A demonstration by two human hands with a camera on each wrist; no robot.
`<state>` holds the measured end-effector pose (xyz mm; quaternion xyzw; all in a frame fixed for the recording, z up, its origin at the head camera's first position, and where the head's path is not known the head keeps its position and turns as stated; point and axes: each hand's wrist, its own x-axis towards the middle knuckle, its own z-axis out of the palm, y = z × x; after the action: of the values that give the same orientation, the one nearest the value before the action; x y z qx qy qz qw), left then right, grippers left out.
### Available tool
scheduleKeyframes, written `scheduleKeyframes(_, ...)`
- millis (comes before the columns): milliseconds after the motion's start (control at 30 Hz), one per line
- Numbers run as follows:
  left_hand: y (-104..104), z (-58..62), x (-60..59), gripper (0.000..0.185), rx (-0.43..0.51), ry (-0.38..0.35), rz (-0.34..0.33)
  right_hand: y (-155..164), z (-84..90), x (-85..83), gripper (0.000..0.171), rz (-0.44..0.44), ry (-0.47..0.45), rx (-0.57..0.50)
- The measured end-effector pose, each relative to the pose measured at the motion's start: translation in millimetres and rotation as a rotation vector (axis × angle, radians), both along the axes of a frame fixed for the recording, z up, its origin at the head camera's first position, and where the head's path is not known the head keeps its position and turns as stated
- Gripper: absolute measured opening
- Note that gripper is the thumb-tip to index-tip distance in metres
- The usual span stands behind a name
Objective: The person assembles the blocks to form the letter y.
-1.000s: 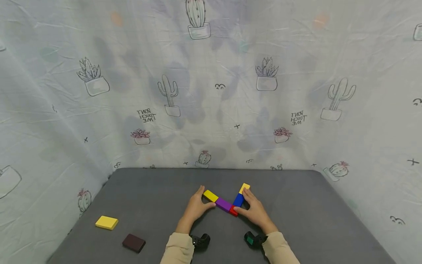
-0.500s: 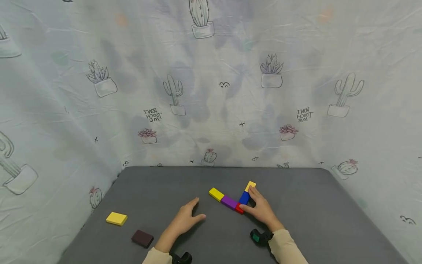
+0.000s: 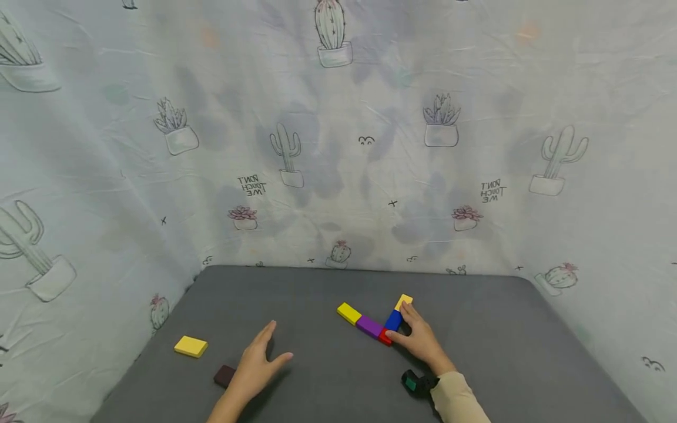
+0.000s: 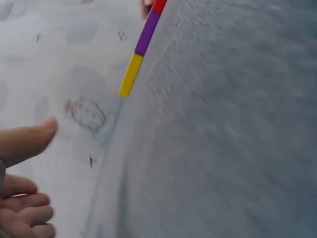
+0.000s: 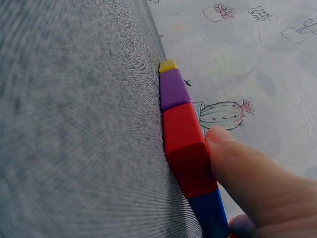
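In the head view, coloured blocks form a V on the grey table. Its left arm runs from a yellow block (image 3: 349, 313) through a purple block (image 3: 369, 326) to a red block (image 3: 385, 336). A blue block (image 3: 394, 321) and a pale yellow block (image 3: 404, 301) make up the right arm. My right hand (image 3: 423, 342) holds that arm, thumb against the red block (image 5: 185, 134) and fingertips at the pale yellow one. Empty, with fingers extended and thumb spread, my left hand (image 3: 254, 364) hovers at the left, overlapping a dark brown block (image 3: 224, 375).
Farther left on the table (image 3: 328, 382) lies a separate yellow block (image 3: 191, 346). A pale cloth curtain (image 3: 328, 147) printed with cacti hangs behind the table and along its sides. A black wrist device (image 3: 418, 383) sits by the right sleeve.
My left hand has let go of the left arm of the V and moved left and toward me, near the brown block. The right hand stays at the blocks. The head view has shifted slightly.
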<state>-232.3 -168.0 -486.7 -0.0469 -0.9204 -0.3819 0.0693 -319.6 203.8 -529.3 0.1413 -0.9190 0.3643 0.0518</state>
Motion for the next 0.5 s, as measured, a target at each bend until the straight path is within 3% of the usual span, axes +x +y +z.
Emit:
scheduleKeyframes(233, -21.3, -5.5, 14.1, 0.092, 0.002, -0.015, 0.120, 6.2, 1.5, 0.5, 0.087, -0.020, 0.000, 0.012)
scheduleKeyframes(500, -56.5, -3.2, 35.0, 0.106, -0.099, -0.187, 0.206, -1.1, 0.8, -1.7, 0.089, -0.012, -0.021, 0.054)
